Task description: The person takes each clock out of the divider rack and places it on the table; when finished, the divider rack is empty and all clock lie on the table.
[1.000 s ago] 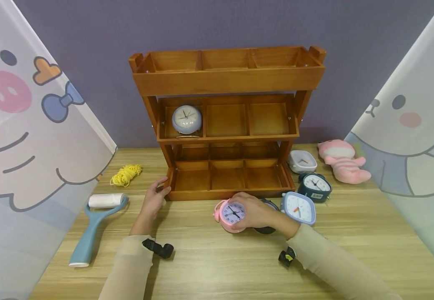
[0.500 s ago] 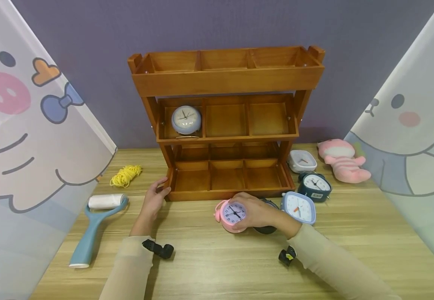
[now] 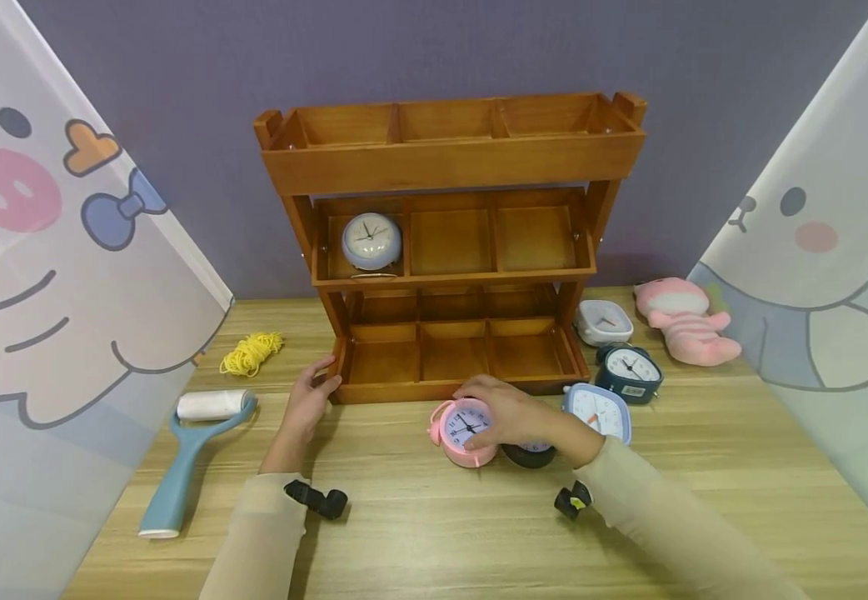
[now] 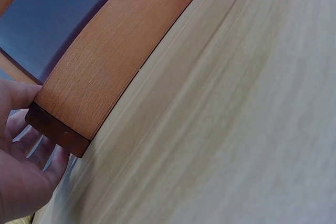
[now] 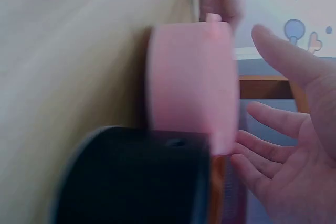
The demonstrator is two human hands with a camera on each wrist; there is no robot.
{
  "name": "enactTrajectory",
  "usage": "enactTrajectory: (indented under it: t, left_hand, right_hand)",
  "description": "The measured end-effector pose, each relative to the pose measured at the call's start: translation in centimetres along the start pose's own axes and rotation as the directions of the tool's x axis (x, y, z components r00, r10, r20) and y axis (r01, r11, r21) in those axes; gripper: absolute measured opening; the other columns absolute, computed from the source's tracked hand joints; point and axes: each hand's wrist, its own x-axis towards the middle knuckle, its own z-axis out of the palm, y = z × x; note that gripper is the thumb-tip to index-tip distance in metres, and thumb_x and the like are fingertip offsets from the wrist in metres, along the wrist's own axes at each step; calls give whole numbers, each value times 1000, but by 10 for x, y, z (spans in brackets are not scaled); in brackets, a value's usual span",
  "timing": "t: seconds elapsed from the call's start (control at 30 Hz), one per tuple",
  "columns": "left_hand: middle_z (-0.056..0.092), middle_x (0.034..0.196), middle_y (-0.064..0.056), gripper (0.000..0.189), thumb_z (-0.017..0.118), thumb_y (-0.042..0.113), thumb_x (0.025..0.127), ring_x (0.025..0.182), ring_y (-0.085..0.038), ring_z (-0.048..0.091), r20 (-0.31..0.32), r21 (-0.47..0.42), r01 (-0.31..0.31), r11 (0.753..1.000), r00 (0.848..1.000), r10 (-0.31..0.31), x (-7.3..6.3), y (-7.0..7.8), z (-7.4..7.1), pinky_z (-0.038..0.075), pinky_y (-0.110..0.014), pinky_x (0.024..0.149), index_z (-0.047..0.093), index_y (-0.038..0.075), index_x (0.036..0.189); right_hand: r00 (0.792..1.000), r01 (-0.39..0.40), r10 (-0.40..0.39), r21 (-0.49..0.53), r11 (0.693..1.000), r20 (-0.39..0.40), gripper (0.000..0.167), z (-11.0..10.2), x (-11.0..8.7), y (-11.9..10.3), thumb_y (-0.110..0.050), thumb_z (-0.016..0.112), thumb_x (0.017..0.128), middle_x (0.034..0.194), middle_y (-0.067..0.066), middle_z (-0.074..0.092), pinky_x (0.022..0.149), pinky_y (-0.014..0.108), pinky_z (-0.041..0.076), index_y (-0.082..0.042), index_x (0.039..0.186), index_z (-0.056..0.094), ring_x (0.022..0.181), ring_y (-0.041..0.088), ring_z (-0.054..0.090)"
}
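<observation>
At the lower left corner of the wooden shelf (image 3: 374,390), my left hand (image 3: 308,402) rests its thumb and relaxed fingers against the end of the bottom tray. In the left wrist view the thumb (image 4: 23,95) touches the corner, and the other fingers lie lower on the end. My right hand (image 3: 509,410) hovers over a round pink alarm clock (image 3: 458,433), which lies face up on the table. The right wrist view has its thumb and fingers spread, apart from the pink clock (image 5: 191,77). A dark round clock (image 3: 530,455) lies beside it, partly hidden under the hand.
A round blue-rimmed clock (image 3: 371,242) sits in the middle tier's left compartment. To the right are a blue square clock (image 3: 601,413), a dark green clock (image 3: 631,372), a white clock (image 3: 603,322) and a pink plush (image 3: 685,321). Yellow cord (image 3: 251,353) and a lint roller (image 3: 188,454) lie left.
My right hand has loosened from the pink clock and lifted slightly to the right, showing more of the dark clock's face. The left hand keeps its place at the shelf corner.
</observation>
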Motion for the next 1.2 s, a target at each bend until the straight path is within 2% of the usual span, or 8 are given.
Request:
enactTrajectory:
  t: [0.2,0.37,0.47,0.6,0.73,0.93,1.07,1.2]
  left_hand:
    - [28,151,-20,50,52,6,100,128,-31,35,-2,13,-17,1000,1000,17,12,-20,-4,34,-35,93,37,0,147]
    - [30,150,-19,50,52,8,100,127,-31,37,-10,36,-31,999,999,31,13,-23,-4,37,-29,86,38,2,147]
    - [30,150,-20,49,52,8,100,127,-31,37,-12,38,-30,999,999,31,12,-22,-4,37,-28,85,38,3,147]
    - [26,151,-22,49,51,6,100,129,-34,35,3,14,-21,1000,1000,21,6,-12,-3,33,-37,95,37,0,147]
    - [27,151,-23,49,51,5,100,129,-34,35,5,11,-25,1000,1000,25,7,-12,-3,31,-42,99,37,-1,147]
    - [29,150,-21,49,52,7,100,126,-32,38,-4,33,-37,999,999,37,13,-21,-4,36,-33,91,38,2,147]
    - [30,149,-21,50,52,7,100,123,-29,38,-8,32,-27,999,1000,28,11,-20,-4,38,-24,80,37,2,148]
    - [31,149,-20,50,52,7,100,122,-27,39,-6,27,-32,999,999,32,10,-20,-4,37,-23,81,37,1,148]
  right_hand:
    - [995,-4,1,-36,999,-100,66,-25,13,-19,-31,81,82,140,11,47,99,51,39,-9,137,53,125,32,46]
    - [978,12,-18,-29,1000,-207,66,-48,31,-38,-31,81,82,139,9,49,95,46,44,-11,138,53,116,28,52]
    - [959,33,-34,-7,999,-280,65,-59,46,-50,-29,81,82,139,8,49,94,43,44,-11,138,54,115,27,52]
    - [927,70,-62,7,998,-370,63,-71,70,-61,-28,80,84,139,8,48,96,40,43,-9,138,53,116,27,52]
    - [902,75,-62,14,997,-428,63,-82,95,-69,-28,78,86,142,7,45,97,37,42,-10,140,51,118,28,51]
    - [866,64,-53,5,998,-496,64,-93,127,-78,-29,76,87,144,9,42,102,35,37,-9,141,49,127,25,44]
    - [868,42,-43,-13,999,-494,65,-95,143,-82,-32,75,88,145,10,41,106,36,34,-8,142,48,132,26,40]
    - [878,10,-21,-24,1000,-479,67,-96,157,-83,-33,75,87,148,10,38,106,35,33,-9,143,47,134,26,37]
